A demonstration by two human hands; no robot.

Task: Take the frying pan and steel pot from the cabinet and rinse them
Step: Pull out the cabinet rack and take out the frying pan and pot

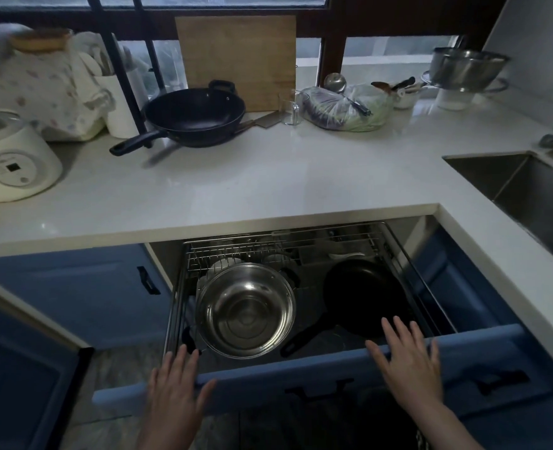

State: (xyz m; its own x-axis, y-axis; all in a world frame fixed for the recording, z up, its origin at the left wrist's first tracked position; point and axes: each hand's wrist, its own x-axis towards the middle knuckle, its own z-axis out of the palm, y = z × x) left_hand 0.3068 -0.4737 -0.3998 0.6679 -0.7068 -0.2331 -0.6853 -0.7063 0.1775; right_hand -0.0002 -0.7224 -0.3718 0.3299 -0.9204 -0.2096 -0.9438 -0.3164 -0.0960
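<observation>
A blue cabinet drawer stands pulled out below the counter. In its wire rack a shiny steel pot sits on the left. A black frying pan lies to its right, handle pointing toward the near left. My left hand hovers with straight fingers over the drawer's front left corner, close to the pot. My right hand is spread flat above the drawer front, fingertips over the pan's near rim. Neither hand holds anything.
A steel sink is set in the white counter at the right. A dark wok, a rice cooker, a wooden cutting board, bagged vegetables and a steel colander stand along the back.
</observation>
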